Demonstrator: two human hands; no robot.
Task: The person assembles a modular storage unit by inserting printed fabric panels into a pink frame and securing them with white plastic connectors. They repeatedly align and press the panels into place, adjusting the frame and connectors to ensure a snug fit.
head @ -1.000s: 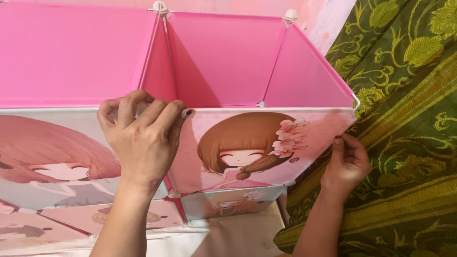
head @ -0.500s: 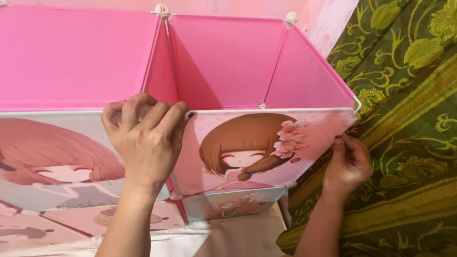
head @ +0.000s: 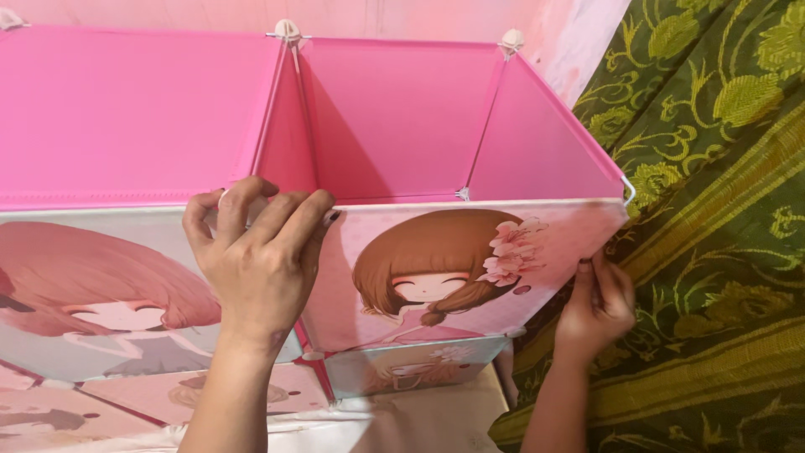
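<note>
The left hand (head: pixel 260 268) curls its fingers (head: pixel 289 222) over the top edge of the pink cabinet's front panel (head: pixel 453 277). The right hand (head: pixel 597 306) apparently pinches that panel's right edge beside the green curtain (head: pixel 721 210).

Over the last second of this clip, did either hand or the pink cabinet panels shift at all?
Hardly anything changed. The left hand keeps its fingers hooked over the top edge where the front panels meet, and the right hand keeps its grip on the right edge of the picture panel. The panel and the pink cabinet stay where they were; only the view drifts slightly.
</note>
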